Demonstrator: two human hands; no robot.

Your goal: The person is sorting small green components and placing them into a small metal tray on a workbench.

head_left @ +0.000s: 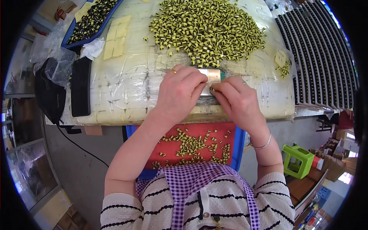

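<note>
A small shiny metal plate (213,76) is lying at the near edge of the table (126,96), just below the pile, and both hands are meeting on it. The left hand (179,92) is curling over it from the left, fingers bent and closed down on the plate's left part, a ring showing on 1 finger. The right hand (237,100) is coming in from the right, its fingertips (214,89) pinched together at the plate's lower edge; what they are pinching is too small to tell. A bracelet (263,145) is circling the right wrist.

1 big pile of small yellow-and-black parts (207,28) is spreading just beyond the plate, too many to count. 1 red tray (226,132) with scattered parts is sitting on the person's lap, rimmed in blue. 1 blue tray (90,21) of dark parts is resting at the far left, with 1 black case (81,86) near it. Rows of black parts (320,53) are lining the right side.

The table is wrapped in clear plastic film; a grey floor and 1 green stool (298,160) are showing below.
</note>
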